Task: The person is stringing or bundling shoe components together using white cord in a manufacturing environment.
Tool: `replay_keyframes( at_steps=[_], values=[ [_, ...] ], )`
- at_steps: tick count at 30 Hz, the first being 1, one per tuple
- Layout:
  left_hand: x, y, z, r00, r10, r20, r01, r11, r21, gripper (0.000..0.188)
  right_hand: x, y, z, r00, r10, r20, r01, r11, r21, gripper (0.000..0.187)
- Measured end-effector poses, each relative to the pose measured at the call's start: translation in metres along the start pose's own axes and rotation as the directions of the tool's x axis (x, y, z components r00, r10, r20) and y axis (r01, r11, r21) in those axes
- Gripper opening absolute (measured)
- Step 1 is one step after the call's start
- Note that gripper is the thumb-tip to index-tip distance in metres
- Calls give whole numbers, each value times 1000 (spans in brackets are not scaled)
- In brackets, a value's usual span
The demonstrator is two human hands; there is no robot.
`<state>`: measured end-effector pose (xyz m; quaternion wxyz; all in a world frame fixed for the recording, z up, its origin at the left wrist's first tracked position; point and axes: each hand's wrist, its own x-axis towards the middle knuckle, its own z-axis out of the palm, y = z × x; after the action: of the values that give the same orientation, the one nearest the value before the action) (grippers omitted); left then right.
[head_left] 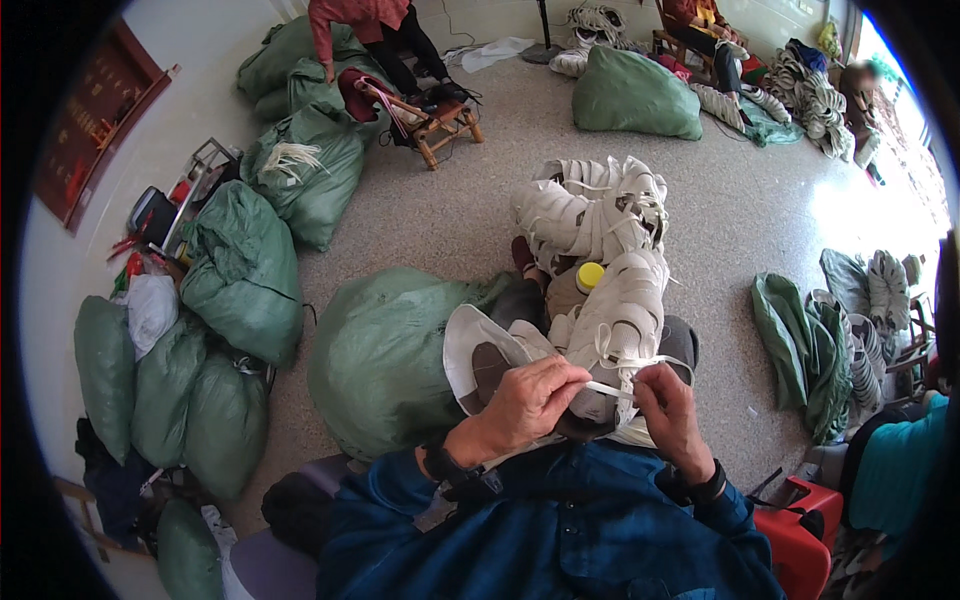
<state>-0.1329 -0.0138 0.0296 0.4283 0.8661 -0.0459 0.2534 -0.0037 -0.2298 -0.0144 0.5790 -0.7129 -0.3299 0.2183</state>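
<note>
A white shoelace (608, 389) stretches between my two hands over my lap. My left hand (527, 402) pinches one part of it, and my right hand (668, 410) pinches it on the other side with fingers closed. Just beyond my fingers lies a white shoe upper (628, 335), its laces threaded and looped at the front. More white uppers (585, 222) are nested in a curved row reaching away from me. Left of my lap, a pale flat shoe piece (465, 345) stands near my left hand. A jar with a yellow lid (590, 276) sits beside the row.
A full green sack (385, 350) leans at my left, with several more sacks (240, 275) along the left wall. A red stool (800, 530) is at my right. Other people sit at the back, near a bamboo chair (435, 125) and a green sack (637, 95).
</note>
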Motion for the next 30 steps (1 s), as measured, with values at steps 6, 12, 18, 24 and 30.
replay_keyframes(
  at_steps=[6,12,18,24,30],
  values=[
    [-8,2,22,991,-53,125,61,996,-59,23,9,-20,17,980,-187,-75,178,978,-113,10],
    [-10,6,27,972,-167,165,187,976,-110,29,2,-16,34,990,-117,76,117,993,2,17],
    [-14,-4,25,976,-126,179,138,989,-55,15,1,-15,33,973,-198,116,209,973,-96,15],
    [-13,-3,26,972,-139,190,144,989,-11,13,-3,-20,34,972,-209,107,223,965,-137,18],
    [-12,-3,28,974,-99,203,105,994,-18,12,-5,-12,38,959,-276,60,282,947,-157,17]
  ],
)
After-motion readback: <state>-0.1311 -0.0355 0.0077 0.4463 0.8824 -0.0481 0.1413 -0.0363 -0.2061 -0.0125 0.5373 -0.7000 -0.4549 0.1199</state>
